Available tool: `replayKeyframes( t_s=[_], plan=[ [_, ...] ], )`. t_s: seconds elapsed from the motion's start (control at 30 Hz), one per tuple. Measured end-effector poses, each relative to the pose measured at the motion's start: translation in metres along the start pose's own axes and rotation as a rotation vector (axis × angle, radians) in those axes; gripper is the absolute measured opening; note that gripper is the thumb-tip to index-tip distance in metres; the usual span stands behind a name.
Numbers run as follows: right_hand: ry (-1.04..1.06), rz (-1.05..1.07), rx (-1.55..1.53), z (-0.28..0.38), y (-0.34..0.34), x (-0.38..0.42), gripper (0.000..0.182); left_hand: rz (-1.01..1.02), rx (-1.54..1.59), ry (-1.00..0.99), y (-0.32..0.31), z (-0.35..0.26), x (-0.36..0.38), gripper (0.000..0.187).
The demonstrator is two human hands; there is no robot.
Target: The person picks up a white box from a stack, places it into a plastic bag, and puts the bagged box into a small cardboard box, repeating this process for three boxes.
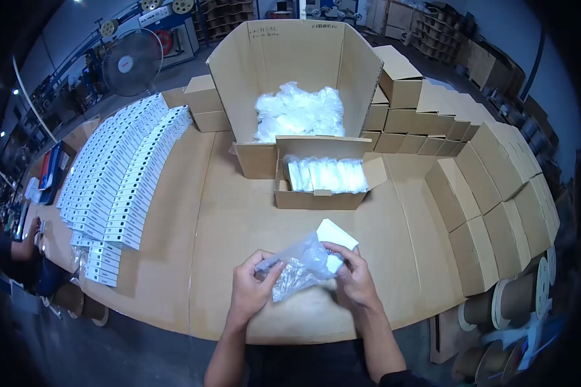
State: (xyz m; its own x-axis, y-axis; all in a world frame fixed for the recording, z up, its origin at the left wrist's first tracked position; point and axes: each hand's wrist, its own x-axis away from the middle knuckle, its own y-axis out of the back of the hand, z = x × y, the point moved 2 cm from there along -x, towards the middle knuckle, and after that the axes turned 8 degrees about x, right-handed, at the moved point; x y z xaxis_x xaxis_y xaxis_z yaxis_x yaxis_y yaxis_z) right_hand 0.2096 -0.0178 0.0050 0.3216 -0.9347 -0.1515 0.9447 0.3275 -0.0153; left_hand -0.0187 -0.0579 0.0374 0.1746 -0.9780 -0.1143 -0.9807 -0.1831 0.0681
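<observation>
Near the front middle of the table, my left hand [255,284] pinches the left side of a clear plastic bag [297,267]. My right hand [355,274] grips a small white box [334,238] at the bag's right edge, with the box's upper part outside the plastic. How far the box sits in the bag is hard to tell. Beyond my hands, an open brown carton [319,201] holds a row of bagged white items [326,175]. Behind it, a large open carton [297,58] contains a heap of clear plastic bags [300,111].
Rows of white boxes [119,174] cover the table's left side. Closed brown cartons [487,187] are stacked along the right and back right. A fan [132,63] stands behind. At the far left is another person [19,255]; spools [497,303] stand at the lower right.
</observation>
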Motion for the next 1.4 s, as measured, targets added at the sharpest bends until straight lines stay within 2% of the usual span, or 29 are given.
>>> replayKeyframes(
  t_s=[0.1, 0.13, 0.23, 0.27, 0.37, 0.4, 0.5, 0.53, 0.6, 0.63, 0.7, 0.77, 0.9, 1.03, 1.13, 1.2, 1.27, 1.33, 1.4],
  plan=[
    [-0.065, -0.014, -0.040, 0.015, -0.005, 0.012, 0.058, 0.056, 0.052, 0.080, -0.012, 0.004, 0.005, 0.022],
    [-0.040, -0.078, 0.197, 0.020, -0.006, 0.010, 0.042, 0.085, 0.047, 0.087, -0.014, 0.004, 0.007, 0.026],
    [-0.189, -0.242, 0.164, 0.014, -0.011, 0.013, 0.028, 0.075, 0.114, 0.205, -0.010, 0.022, 0.010, 0.037],
    [-0.196, -0.258, 0.220, 0.013, -0.011, 0.013, 0.027, 0.059, 0.259, 0.300, -0.008, 0.024, 0.011, 0.045],
    [-0.161, -0.317, 0.193, 0.015, -0.018, 0.017, 0.029, -0.058, 0.195, 0.151, 0.005, 0.042, 0.007, 0.041],
    [-0.169, -0.349, 0.178, 0.022, -0.022, 0.018, 0.029, -0.159, 0.104, 0.082, -0.001, 0.015, 0.005, 0.023],
    [-0.135, -0.397, 0.266, 0.024, -0.026, 0.021, 0.027, -0.416, -0.390, -0.409, -0.006, -0.025, 0.015, 0.011],
    [-0.150, -0.396, 0.315, 0.025, -0.027, 0.023, 0.026, -0.380, -0.501, -0.542, -0.007, -0.032, 0.021, 0.025],
    [-0.175, -0.388, 0.416, 0.028, -0.027, 0.024, 0.023, -0.189, -0.519, -0.631, -0.017, -0.048, 0.023, 0.031],
    [-0.123, -0.407, 0.411, 0.030, -0.029, 0.023, 0.024, -0.097, -0.527, -0.676, -0.024, -0.054, 0.021, 0.034],
    [-0.017, -0.442, 0.396, 0.034, -0.035, 0.022, 0.025, 0.000, -0.527, -0.642, -0.036, -0.052, 0.012, 0.036],
    [0.033, -0.403, 0.499, 0.038, -0.034, 0.021, 0.019, 0.057, -0.516, -0.598, -0.045, -0.052, 0.004, 0.034],
    [0.139, -0.378, 0.575, 0.038, -0.034, 0.022, 0.013, 0.103, -0.504, -0.646, -0.049, -0.042, -0.002, 0.025],
    [0.114, -0.283, 0.569, 0.038, -0.030, 0.023, 0.014, 0.122, -0.516, -0.640, -0.049, -0.042, -0.006, 0.013],
    [0.128, -0.122, 0.659, 0.040, -0.023, 0.025, 0.015, 0.115, -0.551, -0.592, -0.046, -0.041, -0.010, 0.009],
    [0.018, -0.050, 0.616, 0.045, -0.020, 0.029, 0.016, 0.132, -0.607, -0.563, -0.043, -0.034, -0.017, 0.010],
    [-0.012, 0.005, 0.662, 0.045, -0.016, 0.033, 0.015, 0.126, -0.409, -0.244, -0.041, -0.030, -0.023, 0.016],
    [0.023, -0.055, 0.674, 0.045, -0.013, 0.035, 0.014, 0.168, -0.142, 0.112, -0.034, -0.034, -0.028, 0.026],
    [0.099, -0.124, 0.680, 0.040, -0.011, 0.035, 0.013, 0.088, 0.266, 0.053, -0.023, -0.006, -0.031, 0.029]
  ],
)
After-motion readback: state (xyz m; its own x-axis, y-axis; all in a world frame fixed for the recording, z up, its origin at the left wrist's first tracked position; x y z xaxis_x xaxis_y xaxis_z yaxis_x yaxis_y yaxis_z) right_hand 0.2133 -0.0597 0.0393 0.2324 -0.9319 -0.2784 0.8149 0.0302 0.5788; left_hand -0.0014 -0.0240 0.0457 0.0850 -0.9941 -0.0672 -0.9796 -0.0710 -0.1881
